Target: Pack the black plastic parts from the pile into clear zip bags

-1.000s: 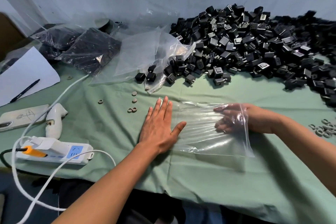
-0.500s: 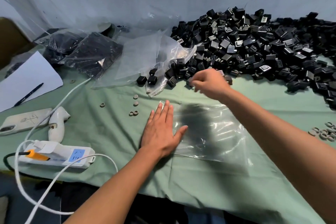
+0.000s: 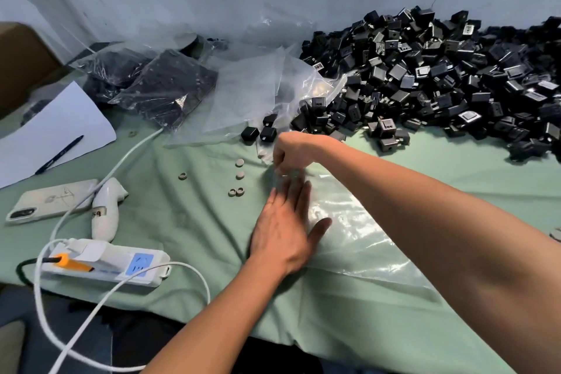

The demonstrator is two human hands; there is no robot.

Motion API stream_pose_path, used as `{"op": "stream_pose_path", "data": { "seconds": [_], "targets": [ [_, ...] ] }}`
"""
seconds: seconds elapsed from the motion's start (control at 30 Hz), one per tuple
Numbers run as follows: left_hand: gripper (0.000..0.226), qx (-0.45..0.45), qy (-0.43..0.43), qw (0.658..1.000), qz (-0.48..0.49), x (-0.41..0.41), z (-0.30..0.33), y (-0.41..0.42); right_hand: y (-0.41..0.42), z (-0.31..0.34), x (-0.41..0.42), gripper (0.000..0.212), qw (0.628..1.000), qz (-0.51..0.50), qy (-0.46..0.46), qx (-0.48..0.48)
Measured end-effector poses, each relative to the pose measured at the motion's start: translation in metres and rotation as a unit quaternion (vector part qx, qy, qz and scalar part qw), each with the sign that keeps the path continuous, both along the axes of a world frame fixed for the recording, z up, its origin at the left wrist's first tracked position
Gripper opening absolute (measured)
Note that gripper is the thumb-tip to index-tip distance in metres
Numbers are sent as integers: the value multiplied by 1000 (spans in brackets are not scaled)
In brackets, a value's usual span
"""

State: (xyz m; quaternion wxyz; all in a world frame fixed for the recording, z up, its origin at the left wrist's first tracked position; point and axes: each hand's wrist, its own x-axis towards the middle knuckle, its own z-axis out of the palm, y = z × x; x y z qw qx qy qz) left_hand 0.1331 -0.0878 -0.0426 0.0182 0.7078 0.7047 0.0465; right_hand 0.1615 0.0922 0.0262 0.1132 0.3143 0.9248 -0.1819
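The clear zip bag [image 3: 358, 231] lies flat on the green-covered counter [image 3: 194, 222] near its front edge, mouth end toward the far side – a position that, in my judgement, keeps the opening facing the pile of black plastic parts [image 3: 440, 82], which is heaped along the counter's back edge and right side. The bag appears empty.

The left hand [image 3: 285, 231] rests palm-down on the bag's left portion, fingers straight and together, thumb spread; it grips nothing. Its likely purpose is to pin the film while the mouth is worked open.

The right hand [image 3: 291, 155] has crossed over to the bag's far left corner. Its fingers are curled downward and appear to pinch the bag's lip, though motion blur there prevents confirming the grip.

Outward: loose empty bags [image 3: 258, 100] lie crumpled beside the pile, with filled bags [image 3: 161, 91] toward the back left corner. Small ring-shaped pieces [image 3: 236, 191] sit just left of the hands. A power strip [image 3: 106, 261], phone [image 3: 51, 200], pen [image 3: 60, 155] and paper [image 3: 51, 130] occupy the left side.
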Motion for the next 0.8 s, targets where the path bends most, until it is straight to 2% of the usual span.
{"op": "stream_pose_path", "data": {
  "seconds": [0.13, 0.27, 0.37, 0.43, 0.5, 0.57, 0.63, 0.7, 0.8],
  "targets": [
    [90, -9, 10, 1000, -5, -1, -2, 1, -12, -6, -13, 12, 996, 13, 52, 67],
    [94, -13, 9, 1000, 11, -1, -3, 4, 2, -9, 6, 18, 965, -148, 152, 152],
    [94, -17, 4, 1000, 14, -1, -5, 3, 22, -10, 51, 20, 918, -271, 137, 257],
    [94, -19, -6, 1000, 12, -2, -6, 2, 32, -16, 87, 21, 895, -326, 78, 292],
    [95, -25, -11, 1000, 10, -2, -7, 1, 37, -26, 117, 27, 887, -361, 5, 287],
    [97, -33, -10, 999, 10, -2, -7, 0, 38, -37, 141, 32, 890, -376, -13, 258],
    [98, -37, -10, 999, 12, -2, -6, 0, 40, -41, 160, 33, 910, -340, 1, 239],
    [99, -39, -15, 999, 12, -1, -6, -1, 42, -35, 177, 24, 930, -291, 27, 224],
    [102, -43, -16, 999, 13, -1, -5, -1, 40, -21, 206, 30, 929, -298, 120, 181]
  ]
}}
